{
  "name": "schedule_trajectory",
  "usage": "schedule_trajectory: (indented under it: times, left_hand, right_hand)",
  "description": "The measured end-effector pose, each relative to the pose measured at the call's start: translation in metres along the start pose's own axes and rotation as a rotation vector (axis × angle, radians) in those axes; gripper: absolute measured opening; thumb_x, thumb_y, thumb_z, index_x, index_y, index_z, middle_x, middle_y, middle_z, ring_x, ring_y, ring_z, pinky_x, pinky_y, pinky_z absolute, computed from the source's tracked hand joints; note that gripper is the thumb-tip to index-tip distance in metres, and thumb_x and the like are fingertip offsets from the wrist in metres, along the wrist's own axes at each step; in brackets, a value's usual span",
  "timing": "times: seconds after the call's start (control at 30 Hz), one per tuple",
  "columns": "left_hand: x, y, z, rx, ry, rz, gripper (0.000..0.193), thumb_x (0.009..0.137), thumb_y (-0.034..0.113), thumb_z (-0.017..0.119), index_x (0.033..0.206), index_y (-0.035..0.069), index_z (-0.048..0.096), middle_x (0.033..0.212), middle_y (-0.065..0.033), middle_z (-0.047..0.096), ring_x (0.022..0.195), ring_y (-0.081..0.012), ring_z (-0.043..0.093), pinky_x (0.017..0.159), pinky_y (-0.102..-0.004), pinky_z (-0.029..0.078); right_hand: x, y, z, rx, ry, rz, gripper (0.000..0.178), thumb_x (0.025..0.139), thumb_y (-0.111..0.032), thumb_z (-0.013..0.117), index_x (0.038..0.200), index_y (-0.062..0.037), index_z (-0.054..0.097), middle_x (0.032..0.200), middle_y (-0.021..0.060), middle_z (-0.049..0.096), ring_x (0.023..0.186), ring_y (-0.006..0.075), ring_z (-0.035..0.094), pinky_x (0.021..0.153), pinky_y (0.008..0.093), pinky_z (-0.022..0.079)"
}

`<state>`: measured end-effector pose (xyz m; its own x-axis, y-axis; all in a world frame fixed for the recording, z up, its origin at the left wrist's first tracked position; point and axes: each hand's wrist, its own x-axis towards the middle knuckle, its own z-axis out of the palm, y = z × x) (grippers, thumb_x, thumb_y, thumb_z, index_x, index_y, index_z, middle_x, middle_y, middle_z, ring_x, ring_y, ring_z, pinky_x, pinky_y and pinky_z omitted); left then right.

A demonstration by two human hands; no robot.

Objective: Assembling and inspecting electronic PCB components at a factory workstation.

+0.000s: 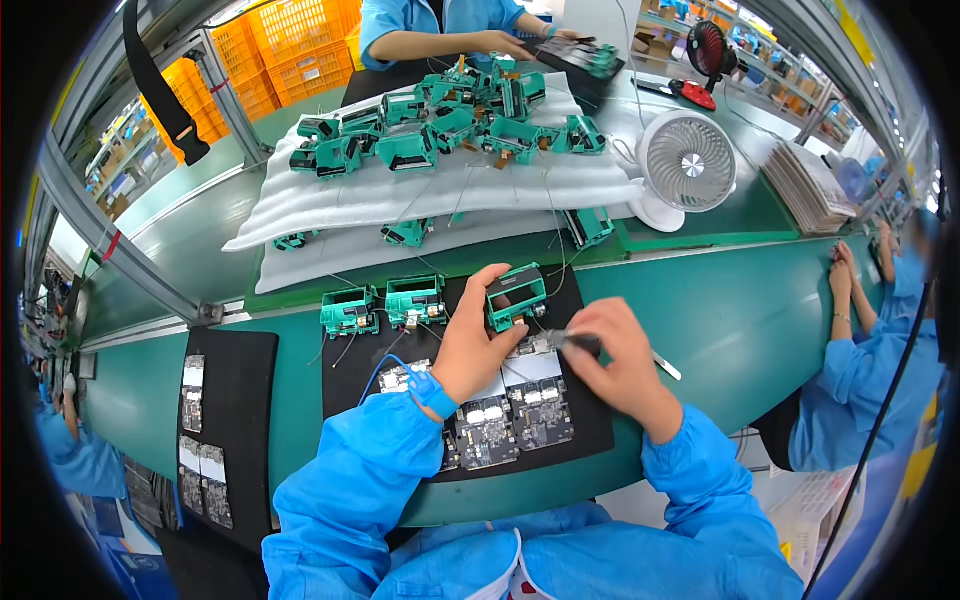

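My left hand (478, 335), with a blue strap and cord at the wrist, grips a green plastic housing (517, 297) between thumb and fingers and tilts it at the far edge of the circuit boards. Close on its right, my right hand (618, 355) is closed on a small dark object (584, 345), blurred, its kind unclear. Its grey end is by the top of a circuit board (541, 412). Other boards lie alongside on a black mat (590, 440), partly hidden by my left forearm. Two more green housings (415, 300) with thin wires stand left of my left hand.
Many green housings (408, 148) heap on white foam sheets (250, 225) beyond the mat. A white fan (686, 160) stands at right. Left, another black mat (255, 400) bears boards (205, 470). A pale stick-like tool (667, 367) lies right. A co-worker's hands (505, 45) hold a tray opposite.
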<state>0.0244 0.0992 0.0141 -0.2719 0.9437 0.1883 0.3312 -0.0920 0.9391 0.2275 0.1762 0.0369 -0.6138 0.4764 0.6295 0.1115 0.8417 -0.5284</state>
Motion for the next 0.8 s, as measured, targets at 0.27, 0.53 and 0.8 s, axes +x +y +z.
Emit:
schedule_trajectory:
  times: [0.27, 0.53, 0.8]
  left_hand:
    - [-0.004, 0.008, 0.004, 0.025, -0.005, 0.032, 0.074, 0.079, -0.004, 0.074, 0.143, 0.017, 0.042, 0.13, -0.0089, 0.053, 0.105, -0.0195, 0.061, 0.071, -0.0291, 0.054]
    - [-0.004, 0.01, 0.005, -0.013, -0.037, -0.061, 0.077, 0.081, -0.004, 0.075, 0.145, 0.019, 0.039, 0.11, -0.0095, 0.057, 0.095, -0.0153, 0.063, 0.079, -0.0291, 0.055]
    - [-0.003, 0.006, 0.009, 0.009, 0.026, -0.011, 0.076, 0.081, -0.005, 0.074, 0.144, 0.018, 0.04, 0.114, -0.0103, 0.058, 0.093, -0.0145, 0.06, 0.077, -0.028, 0.053]
  right_hand:
    - [-0.004, -0.014, 0.008, 0.17, -0.253, -0.073, 0.023, 0.073, -0.001, 0.078, 0.092, -0.0034, 0.065, 0.09, 0.0105, 0.067, 0.085, 0.0302, 0.064, 0.077, 0.04, 0.05]
    - [0.001, -0.01, -0.003, 0.172, -0.105, 0.04, 0.018, 0.078, -0.003, 0.075, 0.093, -0.0012, 0.066, 0.088, 0.0123, 0.067, 0.08, 0.0301, 0.063, 0.07, 0.0375, 0.05]
    - [0.0, -0.009, -0.005, 0.15, -0.054, 0.103, 0.017, 0.081, -0.003, 0.073, 0.095, -0.0008, 0.065, 0.09, 0.0131, 0.068, 0.079, 0.0293, 0.063, 0.069, 0.0364, 0.05]
